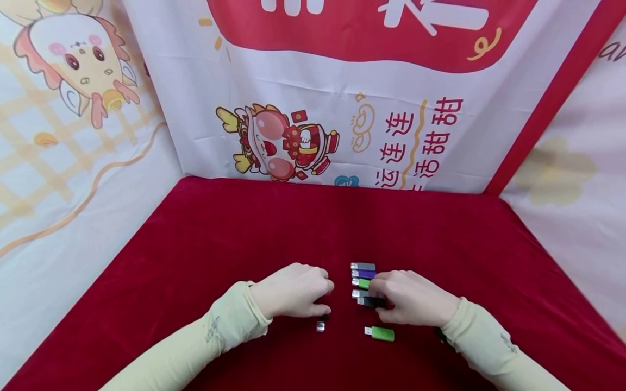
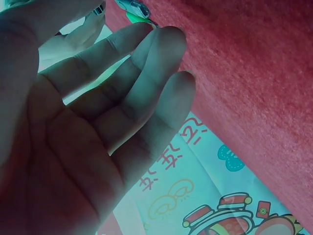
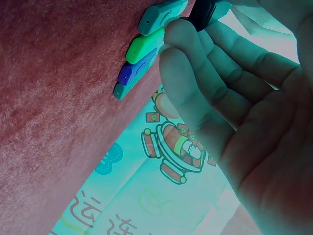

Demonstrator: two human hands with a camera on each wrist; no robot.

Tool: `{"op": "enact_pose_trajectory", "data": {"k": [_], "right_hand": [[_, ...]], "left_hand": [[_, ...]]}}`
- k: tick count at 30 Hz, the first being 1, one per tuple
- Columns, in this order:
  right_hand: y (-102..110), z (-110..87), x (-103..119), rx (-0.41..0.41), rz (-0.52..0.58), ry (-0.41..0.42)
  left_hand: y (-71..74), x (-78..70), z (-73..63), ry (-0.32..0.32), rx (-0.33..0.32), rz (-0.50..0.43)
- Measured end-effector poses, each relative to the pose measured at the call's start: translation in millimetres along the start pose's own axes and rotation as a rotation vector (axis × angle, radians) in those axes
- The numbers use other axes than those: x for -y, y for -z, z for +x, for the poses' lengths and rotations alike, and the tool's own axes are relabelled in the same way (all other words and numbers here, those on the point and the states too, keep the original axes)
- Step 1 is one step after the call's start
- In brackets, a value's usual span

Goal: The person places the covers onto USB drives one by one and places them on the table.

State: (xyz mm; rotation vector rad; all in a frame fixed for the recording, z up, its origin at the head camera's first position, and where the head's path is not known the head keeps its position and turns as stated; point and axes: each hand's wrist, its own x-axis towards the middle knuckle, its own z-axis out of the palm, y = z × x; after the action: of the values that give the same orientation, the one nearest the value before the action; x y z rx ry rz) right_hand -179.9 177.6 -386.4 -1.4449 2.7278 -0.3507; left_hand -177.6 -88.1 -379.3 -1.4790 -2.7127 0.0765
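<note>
Where a row of USB sticks lies on red cloth, we see a black USB stick (image 1: 370, 302) at the row's near end, pinched between the curved fingers and thumb of the right hand (image 1: 413, 298), its metal plug pointing left. Just beyond the black stick lies a grey stick (image 1: 361, 294); farther beyond it, in order, come a bright green stick (image 1: 362, 283), a purple stick (image 1: 364, 275) and a second grey stick (image 1: 363, 266), all roughly parallel. Nearer us than the black stick, a lone green stick (image 1: 382, 333) rests flat. To the left of the black stick, well apart from it, we find a small silver-ended stick (image 1: 320, 326), its far part dark. Just beyond that, the left hand (image 1: 295, 291) has its fingers loosely bent and apart from the thumb; we cannot tell whether the thumb touches the stick. Beneath everything spreads the red cloth (image 1: 274, 222), and beyond the black stick, past the cloth, hangs a white backdrop (image 1: 313, 81) with cartoon figures and red lettering.
</note>
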Motion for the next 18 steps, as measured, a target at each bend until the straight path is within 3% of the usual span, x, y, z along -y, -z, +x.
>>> {"op": "enact_pose_trajectory", "data": {"k": [18], "right_hand": [[-1.6,0.5,0.4,-0.01,-0.024,0.004]], "left_hand": [[-8.1,-2.4,1.4,-0.001,0.003,0.027]]}}
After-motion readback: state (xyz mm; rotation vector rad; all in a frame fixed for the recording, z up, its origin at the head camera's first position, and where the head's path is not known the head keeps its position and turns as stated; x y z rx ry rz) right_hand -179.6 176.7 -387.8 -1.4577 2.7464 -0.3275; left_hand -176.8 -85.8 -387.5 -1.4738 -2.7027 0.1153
